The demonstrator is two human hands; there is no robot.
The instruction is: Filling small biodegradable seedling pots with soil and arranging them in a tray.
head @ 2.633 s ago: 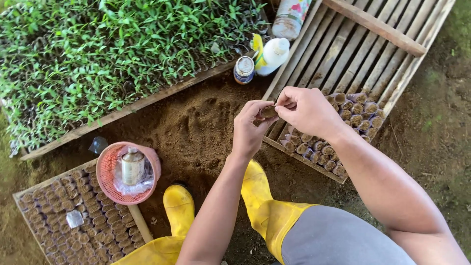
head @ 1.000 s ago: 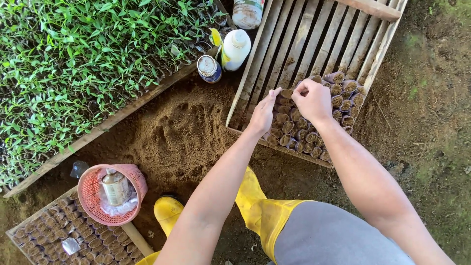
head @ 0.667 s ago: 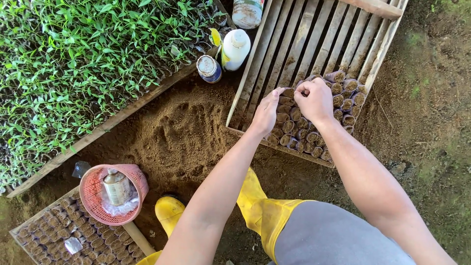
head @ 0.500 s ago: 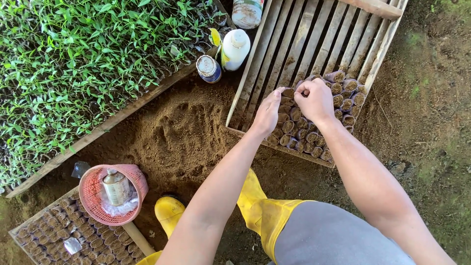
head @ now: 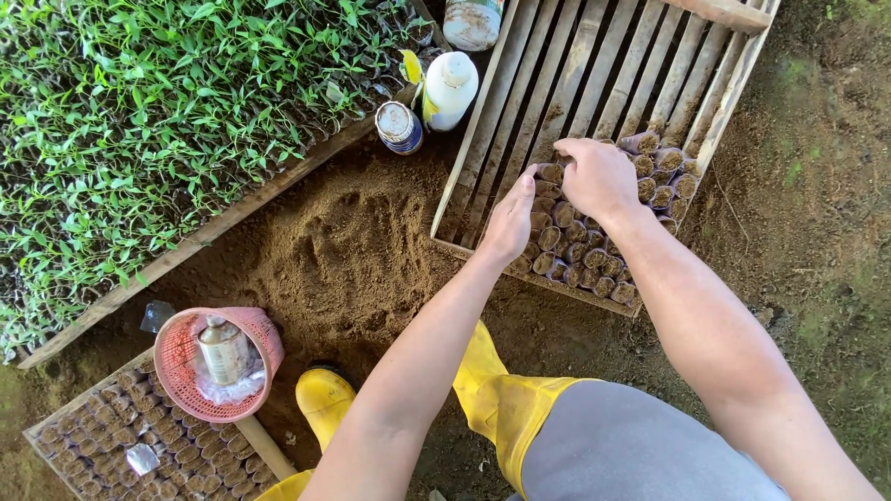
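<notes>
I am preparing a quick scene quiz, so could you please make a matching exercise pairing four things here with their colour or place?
Things:
1. rubber boots
2. mesh basket
3. white bottle
4. right hand

Descriptions:
A. pink, holding a small bottle
B. yellow
C. on the small soil-filled pots in the slatted wooden tray
D. beside the round can

Pairs: 1-B, 2-A, 3-D, 4-C

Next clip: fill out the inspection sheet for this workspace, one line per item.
Surface: bare sandy soil, scooped and loose.
Job's things: soil-filled seedling pots packed in a corner of a slatted wooden tray.
Clutter: white bottle, small tin, pink basket holding a bottle.
Grippers: left hand and right hand both rest on the pots; grip not clear.
Cables: nothing seen.
Surroundings: green seedling bed, second pot tray, yellow boots.
</notes>
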